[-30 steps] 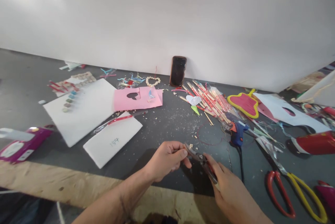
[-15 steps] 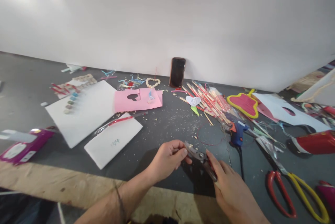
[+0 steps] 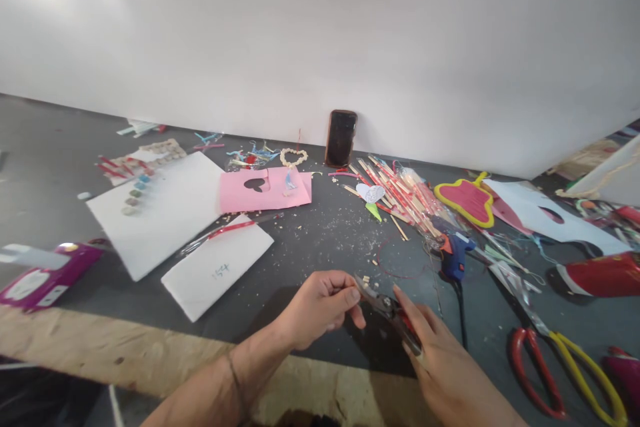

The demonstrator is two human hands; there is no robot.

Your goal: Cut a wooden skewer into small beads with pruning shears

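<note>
My right hand (image 3: 440, 347) grips a pair of pruning shears (image 3: 387, 307) by the handles, blades pointing up and left. The tips of the blades reach the fingertips of my left hand (image 3: 325, 304). Thumb and forefinger of that hand are pinched together, but whatever is between them is too small to make out. Small pale wood bits (image 3: 367, 279) lie on the dark table just beyond the blades. A thin dark cord (image 3: 234, 374) circles my left wrist.
A blue glue gun (image 3: 454, 257), big scissors (image 3: 537, 327) and a red can (image 3: 595, 275) lie right. Wrapped chopsticks (image 3: 400, 194) are piled near a propped phone (image 3: 341, 138). Leftward are a pink card (image 3: 240, 192), white sheets (image 3: 200, 180) and a purple device (image 3: 60, 277). A white board (image 3: 300, 47) stands behind.
The shears' handles have spread somewhat in my right hand, showing red on the inside. My left hand stays pinched in nearly the same place.
</note>
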